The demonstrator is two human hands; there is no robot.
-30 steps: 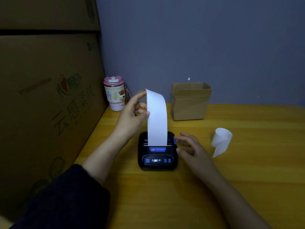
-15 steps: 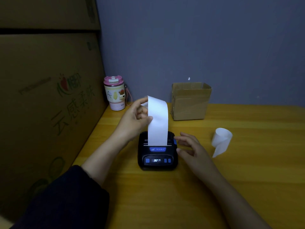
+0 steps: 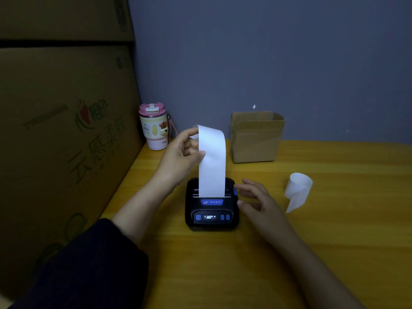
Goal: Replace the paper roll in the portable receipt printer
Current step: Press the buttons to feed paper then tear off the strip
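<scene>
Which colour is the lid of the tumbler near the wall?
Pink, with a white flip tab on the lid; the head view shows it.

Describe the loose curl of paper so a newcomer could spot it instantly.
Start at the wooden table and find the black printer in the middle. Look to its right, past the right hand. The paper curl lies alone there, a short white loop with a trailing tail, touched by nothing.

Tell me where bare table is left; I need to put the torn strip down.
Free: the table in front of the printer, and right of the loose paper curl. Crowded: around the printer, with the left hand holding the strip and the right hand beside it.
</scene>
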